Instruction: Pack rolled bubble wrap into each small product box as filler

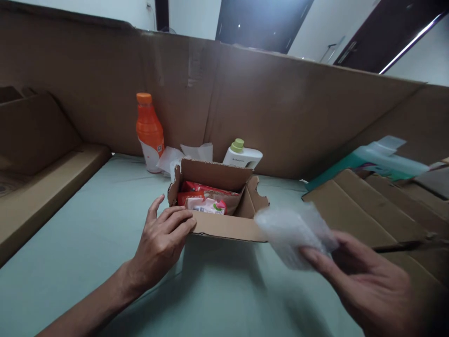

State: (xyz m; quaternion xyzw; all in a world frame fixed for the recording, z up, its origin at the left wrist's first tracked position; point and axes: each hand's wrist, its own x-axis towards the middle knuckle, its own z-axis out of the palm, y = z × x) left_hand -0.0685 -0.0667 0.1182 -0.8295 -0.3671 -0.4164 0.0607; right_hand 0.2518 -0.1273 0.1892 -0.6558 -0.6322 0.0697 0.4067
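Note:
A small open cardboard box (229, 226) stands mid-table, its front flap folded outward. Inside lie a pink-and-white packet (206, 206) and red packets (192, 198); their lower parts are hidden. My left hand (163, 238) rests its bent fingers on the left end of that flap, with the thumb raised and apart from the cardboard. To the right of the box, my right hand (365, 276) pinches a piece of clear bubble wrap (294, 234) between thumb and fingers. The wrap is blurred by motion, and its near left edge overlaps the box's right corner in view.
Behind the box are an orange bottle (150, 131), crumpled white wrapping (198, 152) and a white bottle with a green cap (242, 154). A teal-liquid bottle (365, 154) lies among cardboard boxes (365, 206) at right. A tall cardboard wall (263, 103) closes off the back; another box (35, 135) is left.

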